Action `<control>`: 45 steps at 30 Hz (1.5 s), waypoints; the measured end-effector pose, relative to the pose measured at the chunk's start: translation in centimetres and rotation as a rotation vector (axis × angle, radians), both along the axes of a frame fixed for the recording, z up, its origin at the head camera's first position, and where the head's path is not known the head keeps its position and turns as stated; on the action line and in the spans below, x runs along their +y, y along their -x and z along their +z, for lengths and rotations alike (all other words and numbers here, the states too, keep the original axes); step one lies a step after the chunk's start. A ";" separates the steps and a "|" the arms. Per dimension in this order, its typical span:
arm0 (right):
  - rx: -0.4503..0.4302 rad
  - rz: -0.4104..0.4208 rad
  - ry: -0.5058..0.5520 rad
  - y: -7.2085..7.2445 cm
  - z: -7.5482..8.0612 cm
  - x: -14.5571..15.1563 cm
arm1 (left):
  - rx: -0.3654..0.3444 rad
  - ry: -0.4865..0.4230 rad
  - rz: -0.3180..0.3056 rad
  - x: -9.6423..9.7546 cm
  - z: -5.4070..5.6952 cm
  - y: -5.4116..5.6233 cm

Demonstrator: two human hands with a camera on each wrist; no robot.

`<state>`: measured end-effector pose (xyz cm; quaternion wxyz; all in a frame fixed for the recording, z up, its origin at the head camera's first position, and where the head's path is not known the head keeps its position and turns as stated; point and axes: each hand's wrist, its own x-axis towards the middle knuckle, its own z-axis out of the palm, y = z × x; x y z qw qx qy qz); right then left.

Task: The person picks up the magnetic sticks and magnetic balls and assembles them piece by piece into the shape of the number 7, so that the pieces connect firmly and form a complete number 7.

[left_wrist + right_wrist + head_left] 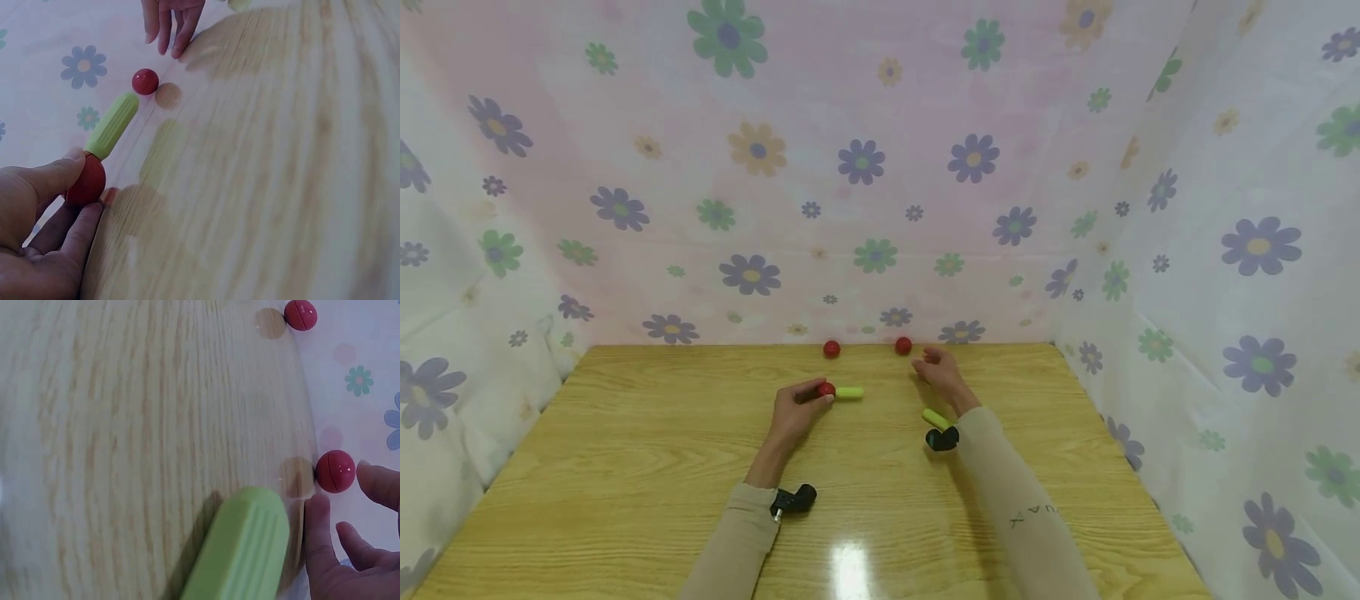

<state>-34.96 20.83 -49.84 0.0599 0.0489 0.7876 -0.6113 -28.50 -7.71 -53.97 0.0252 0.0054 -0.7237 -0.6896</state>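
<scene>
My left hand (795,412) pinches a red ball (87,181) between thumb and fingers, low over the wooden table. From that ball a ridged yellow-green stick (114,127) points to the right; whether the two are joined I cannot tell. At the back edge, my right hand (943,375) reaches near another red ball (903,345), thumb and fingers spread apart. In the right wrist view this ball (335,471) shows a thin seam and appears just beyond the fingertips. A second yellow-green stick (936,419) lies below the right wrist, its near end partly hidden by the wrist camera.
A third red ball (832,349) sits at the table's back edge, left of the one by my right hand. Flower-printed cloth (820,242) hangs behind the wooden table (625,450) and along both sides. Black cameras are strapped to both wrists.
</scene>
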 end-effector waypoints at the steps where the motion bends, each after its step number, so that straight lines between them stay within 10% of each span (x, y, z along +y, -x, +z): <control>1: -0.005 0.003 -0.007 0.1 0.0 0.0 | -0.001 -0.002 -0.001 0.0 0.0 0.0; 45: 0.051 -0.093 -0.073 3.7 -1.2 -3.2 | -0.002 -0.036 -0.010 0.0 0.0 -0.2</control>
